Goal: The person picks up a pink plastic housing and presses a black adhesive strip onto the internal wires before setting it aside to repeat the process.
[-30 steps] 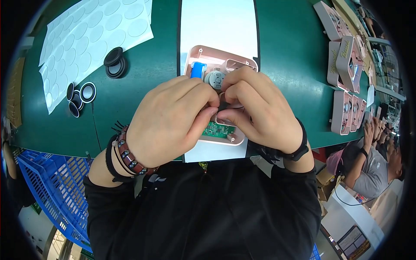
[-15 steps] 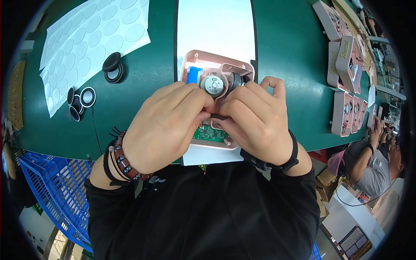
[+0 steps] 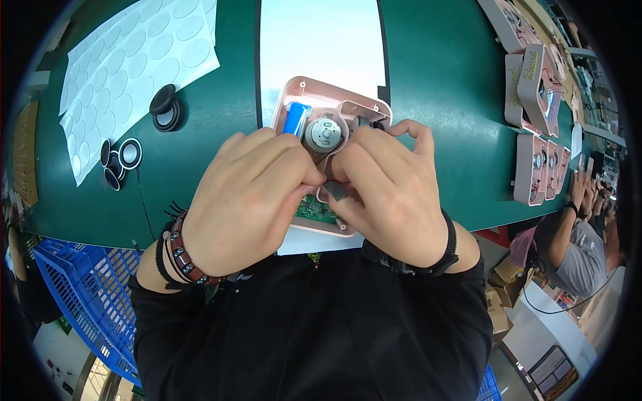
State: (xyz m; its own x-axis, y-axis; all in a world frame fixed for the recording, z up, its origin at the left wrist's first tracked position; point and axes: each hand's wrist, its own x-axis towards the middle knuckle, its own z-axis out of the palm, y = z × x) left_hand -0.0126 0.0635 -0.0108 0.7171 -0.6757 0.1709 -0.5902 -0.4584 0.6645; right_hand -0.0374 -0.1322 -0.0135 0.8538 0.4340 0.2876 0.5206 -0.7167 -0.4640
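Right in front of the black shirt, both hands meet over the near half of a shallow, pale pink plastic case (image 3: 319, 100). Right hand (image 3: 394, 184) has a small, flat, dark grey piece (image 3: 334, 190) pinched between thumb and fingertips. Left hand (image 3: 251, 190) is drawn narrow, thumb and forefinger together at the piece's left end, and seems to have that edge too. I'd go easy here: light pinch, both wrists steady, and work it by the very edge, since it looks thin and easy to crease. Also I'd mind the green circuit board (image 3: 314, 210) just under the fingers, it's no place to lean. The knuckles cover a lot of the case, so I can't tell what's beneath them; tipping one hand outward might help. The case's curved inner wall gets in the way too, next to a round silver-grey metal part (image 3: 326, 135) and a blue cylinder (image 3: 296, 119).

Around that: a blue slatted plastic crate (image 3: 90, 287) near the left forearm, then loose black discs (image 3: 167, 117) on the green worktop (image 3: 435, 67), well clear of the hands, beside white sheets of round stickers (image 3: 127, 67). More pink cases (image 3: 530, 170) sit off right, with a co-worker in grey (image 3: 580, 257) past them.
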